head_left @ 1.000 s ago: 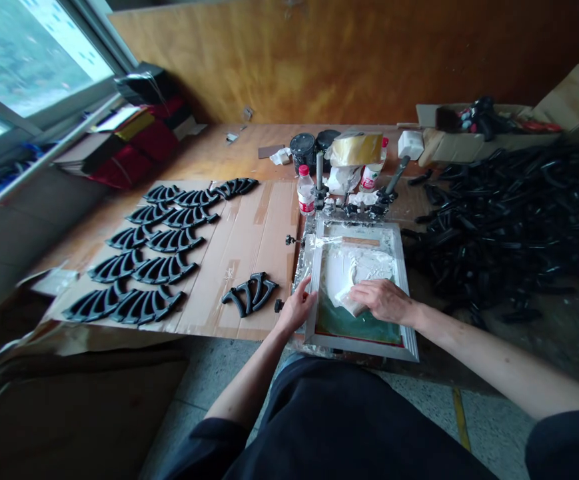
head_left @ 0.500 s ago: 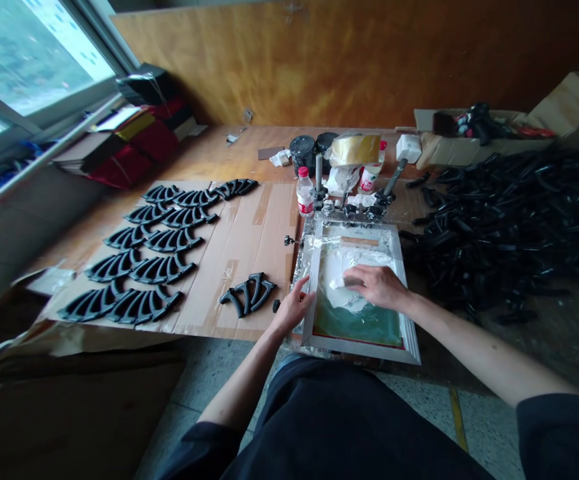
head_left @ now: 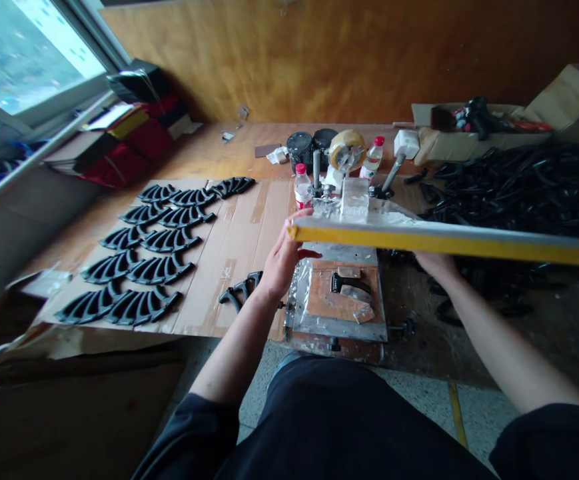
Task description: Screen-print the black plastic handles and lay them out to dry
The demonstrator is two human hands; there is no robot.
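Note:
The screen-printing frame (head_left: 444,242) is tilted up, its yellow front edge facing me. My left hand (head_left: 282,259) grips its left corner, thumb and fingers around the edge. Beneath the frame's right part is my right hand (head_left: 435,264); the frame hides its fingers, so its hold cannot be seen. Under the raised frame lies a metal base plate (head_left: 299,325) with a wooden board (head_left: 319,303). A single black curved handle (head_left: 351,285) rests on that board. To the left, a few similar black handles (head_left: 236,293) lie partly behind my left wrist.
Rows of black curved handles (head_left: 162,267) cover the cardboard (head_left: 214,267) at left. A heap of black parts (head_left: 529,187) fills the right side. Behind the frame stand red-capped bottles (head_left: 302,189), dark tubs (head_left: 300,150), a tape roll (head_left: 347,152) and clamp posts (head_left: 394,172).
The screen frame has swung up from lying flat, uncovering the base and the black handle. My left hand has risen with its corner, and my right hand has moved from the mesh to underneath.

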